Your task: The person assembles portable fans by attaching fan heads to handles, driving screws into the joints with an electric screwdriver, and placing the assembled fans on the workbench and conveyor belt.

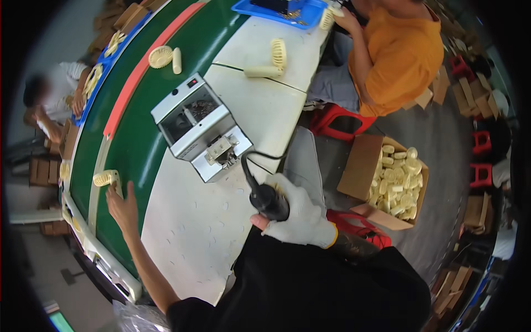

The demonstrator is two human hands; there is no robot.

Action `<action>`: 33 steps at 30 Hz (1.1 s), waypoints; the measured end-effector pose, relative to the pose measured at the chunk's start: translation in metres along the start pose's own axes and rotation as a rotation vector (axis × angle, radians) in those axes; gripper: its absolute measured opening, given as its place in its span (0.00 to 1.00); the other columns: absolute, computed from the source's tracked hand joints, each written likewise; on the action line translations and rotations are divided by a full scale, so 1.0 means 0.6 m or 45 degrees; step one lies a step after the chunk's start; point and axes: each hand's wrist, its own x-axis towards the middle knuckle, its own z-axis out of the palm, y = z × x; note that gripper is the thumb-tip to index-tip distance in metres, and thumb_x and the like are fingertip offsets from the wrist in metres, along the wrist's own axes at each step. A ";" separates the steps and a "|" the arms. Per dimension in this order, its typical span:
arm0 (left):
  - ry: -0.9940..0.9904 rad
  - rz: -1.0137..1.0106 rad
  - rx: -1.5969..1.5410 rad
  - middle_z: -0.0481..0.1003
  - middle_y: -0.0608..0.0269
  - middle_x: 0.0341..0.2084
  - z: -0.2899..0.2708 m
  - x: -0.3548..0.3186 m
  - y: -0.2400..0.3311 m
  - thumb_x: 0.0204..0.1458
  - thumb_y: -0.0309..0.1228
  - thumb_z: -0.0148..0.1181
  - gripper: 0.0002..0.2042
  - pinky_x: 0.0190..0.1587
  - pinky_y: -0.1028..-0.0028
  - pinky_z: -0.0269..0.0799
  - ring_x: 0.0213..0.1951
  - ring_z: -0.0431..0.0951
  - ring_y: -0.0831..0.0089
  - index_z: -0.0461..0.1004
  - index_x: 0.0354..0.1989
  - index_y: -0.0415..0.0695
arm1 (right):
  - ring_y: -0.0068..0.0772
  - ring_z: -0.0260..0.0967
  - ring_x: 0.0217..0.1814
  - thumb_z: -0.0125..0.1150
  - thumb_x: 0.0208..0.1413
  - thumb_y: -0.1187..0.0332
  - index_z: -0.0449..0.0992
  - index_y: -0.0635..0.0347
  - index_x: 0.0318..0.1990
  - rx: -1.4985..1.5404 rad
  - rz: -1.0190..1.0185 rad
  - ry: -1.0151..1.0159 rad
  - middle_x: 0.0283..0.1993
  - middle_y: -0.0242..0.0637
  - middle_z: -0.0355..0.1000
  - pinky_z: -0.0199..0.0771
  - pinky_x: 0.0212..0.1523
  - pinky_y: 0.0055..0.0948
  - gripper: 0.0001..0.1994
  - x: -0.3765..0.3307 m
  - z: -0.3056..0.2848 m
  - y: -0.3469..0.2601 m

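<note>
My left hand (pixel 123 209) is bare and reaches over the green conveyor belt, thumb and fingers apart. Its fingertips meet or nearly meet the handle of a cream handheld fan housing (pixel 105 178); whether they touch cannot be told. In a white glove, my right hand (pixel 298 213) grips a black corded electric screwdriver (pixel 269 202) over the worktable's near edge. Just beyond it stands a grey screw feeder (pixel 202 124), with small screws in its windowed top. The screwdriver's tip is hidden.
Another cream fan housing (pixel 278 55) lies on the white table (pixel 193 216); more cream parts (pixel 161 57) ride the belt (pixel 144 110). A co-worker in orange (pixel 395 55) sits beside a blue tray (pixel 298 22). At right, a cardboard box (pixel 354 171) holds many cream parts, near red stools (pixel 340 123).
</note>
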 end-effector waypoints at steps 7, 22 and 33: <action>-0.153 0.311 -0.523 0.75 0.47 0.44 -0.081 -0.232 0.266 0.47 0.22 0.66 0.18 0.54 0.60 0.69 0.48 0.74 0.49 0.72 0.48 0.36 | 0.33 0.75 0.33 0.63 0.54 0.59 0.62 0.68 0.51 0.068 0.242 0.345 0.32 0.46 0.75 0.74 0.36 0.36 0.25 0.126 -0.077 -0.074; -0.527 0.839 -0.365 0.58 0.37 0.63 -0.004 -0.276 0.424 0.50 0.36 0.66 0.35 0.65 0.48 0.56 0.65 0.57 0.39 0.58 0.63 0.34 | 0.47 0.76 0.33 0.64 0.45 0.73 0.74 0.57 0.34 -0.147 -0.775 0.870 0.32 0.42 0.75 0.76 0.34 0.38 0.08 0.118 -0.178 0.106; -0.645 0.928 0.362 0.42 0.28 0.69 0.013 -0.291 0.474 0.49 0.30 0.55 0.42 0.70 0.45 0.45 0.70 0.46 0.35 0.39 0.69 0.24 | 0.50 0.72 0.53 0.65 0.46 0.49 0.70 0.64 0.51 -1.072 1.525 1.443 0.50 0.50 0.73 0.71 0.55 0.44 0.31 -0.208 -0.441 0.788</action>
